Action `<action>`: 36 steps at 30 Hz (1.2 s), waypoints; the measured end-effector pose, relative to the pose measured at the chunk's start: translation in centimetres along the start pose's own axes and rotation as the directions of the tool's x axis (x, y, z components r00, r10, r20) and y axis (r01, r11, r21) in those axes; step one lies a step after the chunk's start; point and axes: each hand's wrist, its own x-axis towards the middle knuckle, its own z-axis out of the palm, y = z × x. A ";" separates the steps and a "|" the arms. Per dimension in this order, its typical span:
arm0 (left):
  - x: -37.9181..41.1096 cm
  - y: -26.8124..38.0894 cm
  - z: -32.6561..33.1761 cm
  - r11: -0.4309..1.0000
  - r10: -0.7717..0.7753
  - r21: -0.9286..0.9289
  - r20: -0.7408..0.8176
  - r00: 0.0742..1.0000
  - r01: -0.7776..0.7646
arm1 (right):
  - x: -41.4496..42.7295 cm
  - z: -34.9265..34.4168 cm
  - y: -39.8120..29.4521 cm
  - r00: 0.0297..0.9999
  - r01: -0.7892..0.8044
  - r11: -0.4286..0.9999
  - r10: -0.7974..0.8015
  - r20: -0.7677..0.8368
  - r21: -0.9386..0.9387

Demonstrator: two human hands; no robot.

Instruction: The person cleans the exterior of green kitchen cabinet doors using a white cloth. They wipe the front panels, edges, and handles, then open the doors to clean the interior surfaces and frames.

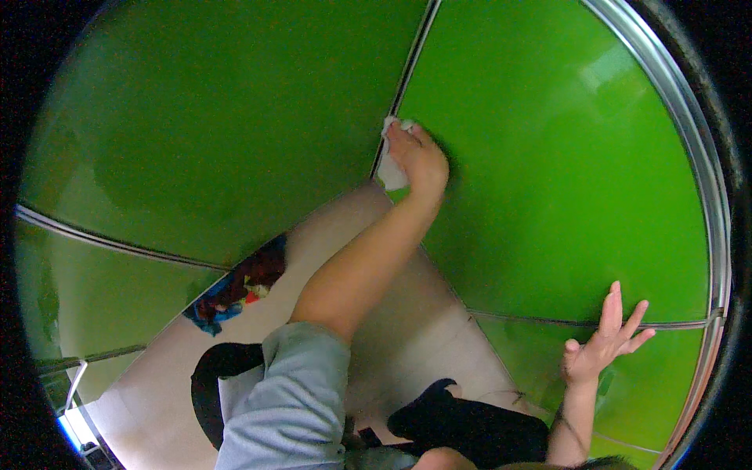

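Note:
My left hand (418, 158) presses a white cloth (392, 167) against a glossy green panel (546, 176), right at the corner seam (411, 64) with its metal strip, just above the floor. Its fingers lie over the cloth and hide part of it. My right hand (611, 346) is at the lower right with fingers spread and nothing in it, in front of the horizontal metal strip (529, 319). Whether it touches the panel cannot be told.
Another green panel (205, 117) meets the corner from the left. A multicoloured cloth-like item (235, 291) lies on the beige floor (329, 235) along its foot. Black-clad legs or shoes (476, 423) show below. A curved metal edge (699, 141) bounds the right side.

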 end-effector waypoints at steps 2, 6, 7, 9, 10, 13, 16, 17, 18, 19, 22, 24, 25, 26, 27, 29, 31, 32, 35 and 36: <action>0.3 3.8 -1.6 0.993 0.119 -0.001 0.043 0.992 -0.119 | 0.0 0.0 -0.2 1.000 0.018 1.000 -0.018 -0.010 -0.006; 0.6 14.4 -2.4 0.847 0.505 -0.242 0.086 0.859 -0.473 | -0.3 0.3 0.1 1.000 -0.003 0.999 0.003 0.001 -0.035; 0.5 16.5 -2.7 0.732 0.654 -0.359 0.137 0.744 -0.578 | -0.3 0.3 0.2 1.000 -0.011 1.000 0.011 -0.011 -0.014; -1.2 19.0 -2.1 0.508 0.849 -0.346 0.046 0.527 -0.788 | -0.7 0.4 0.8 1.000 -0.024 1.000 0.024 0.006 -0.013; -0.9 19.0 -1.4 0.520 0.843 -0.326 0.050 0.535 -0.789 | -1.0 0.5 1.3 1.000 -0.015 1.000 0.015 0.012 0.001; 0.8 15.3 0.1 0.529 0.847 -0.155 0.159 0.507 -0.835 | -1.6 0.6 2.1 1.000 -0.020 0.999 0.019 0.023 0.041; 2.3 6.6 0.1 0.735 0.675 -0.074 0.169 0.718 -0.674 | -1.6 0.6 2.2 0.999 -0.043 0.996 0.041 0.035 0.080; 0.8 3.2 -0.4 0.808 0.583 -0.050 0.219 0.783 -0.587 | -1.5 0.6 2.0 0.998 -0.045 0.995 0.042 0.038 0.085; -1.6 -0.2 -1.3 0.840 0.530 -0.007 0.222 0.818 -0.543 | -1.3 0.5 1.9 0.997 -0.053 0.995 0.048 0.057 0.083; -4.6 -3.6 -2.3 0.903 0.407 0.017 0.285 0.868 -0.429 | -1.1 0.5 1.7 0.998 -0.047 0.994 0.044 0.035 0.100; -12.8 -11.8 -3.9 0.999 0.005 -0.039 0.425 0.905 0.013 | -0.7 0.2 1.3 0.999 -0.026 0.993 0.021 0.042 0.117; -15.5 -13.6 -3.3 0.971 -0.055 -0.196 0.376 0.925 0.138 | -0.6 0.2 1.2 0.999 -0.004 0.995 0.000 0.037 0.100; -15.1 -13.2 -2.5 0.976 -0.056 -0.181 0.338 0.939 0.123 | -0.6 0.1 1.3 0.999 0.004 0.996 -0.008 0.048 0.094; -14.3 -11.7 -1.9 0.980 -0.057 -0.165 0.299 0.952 0.110 | -0.6 0.1 1.4 0.999 0.031 0.993 -0.033 0.017 0.118; -12.1 -9.4 -1.1 0.997 0.039 -0.081 0.245 0.969 -0.020 | -0.8 0.0 1.5 0.999 0.026 0.992 -0.031 0.035 0.124; -6.9 -2.6 -0.1 0.981 0.151 -0.144 0.159 0.976 -0.129 | -0.9 0.0 1.6 0.998 0.037 0.992 -0.043 0.041 0.118; -2.7 5.2 -0.3 0.915 0.387 -0.165 0.106 0.916 -0.367 | -0.8 -0.2 1.3 0.999 0.025 0.989 -0.028 0.017 0.145; -1.9 8.9 -0.3 0.866 0.496 -0.141 0.123 0.860 -0.480 | -0.8 -0.2 1.1 1.000 0.023 0.988 -0.025 0.008 0.152; -3.6 15.4 -0.9 0.690 0.722 -0.214 0.155 0.674 -0.691 | -0.7 0.0 -0.1 0.999 0.019 0.980 -0.010 -0.050 0.196; -5.8 15.0 -1.7 0.608 0.794 -0.263 0.207 0.571 -0.749 | -0.7 0.3 -0.5 0.997 0.015 0.977 0.000 -0.073 0.213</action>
